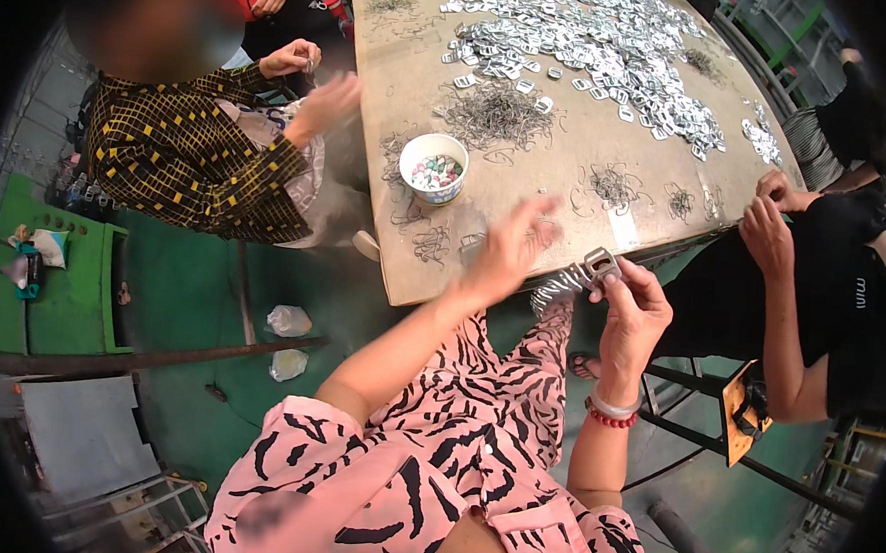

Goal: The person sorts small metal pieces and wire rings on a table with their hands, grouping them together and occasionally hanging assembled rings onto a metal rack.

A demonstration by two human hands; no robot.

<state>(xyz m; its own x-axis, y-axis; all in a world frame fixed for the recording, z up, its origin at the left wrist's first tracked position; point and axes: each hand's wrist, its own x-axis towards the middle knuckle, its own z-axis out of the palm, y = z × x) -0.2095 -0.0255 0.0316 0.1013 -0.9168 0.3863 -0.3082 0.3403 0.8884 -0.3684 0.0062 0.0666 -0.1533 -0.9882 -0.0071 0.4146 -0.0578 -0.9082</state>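
Between the thumb and fingers of my right hand (634,312) is a grey metal buckle (601,265), rectangular with an opening through it. A row of similar buckles (557,288) trails down and left from it, over my lap; how they are joined cannot be made out. My left hand (513,248) is blurred above the near table edge, its fingers stretched out, and nothing shows in them. Ahead of it, bent wire pieces (615,185) lie in a small pile. More wire pieces (430,243) lie to its left, near the table corner.
On the brown table (560,152) stand a white tub (434,168) of small coloured pieces, a larger wire heap (502,114) and a wide spread of metal buckles (585,54). Co-workers sit at the left and right, hands near the table edges. A stool (741,412) stands right.
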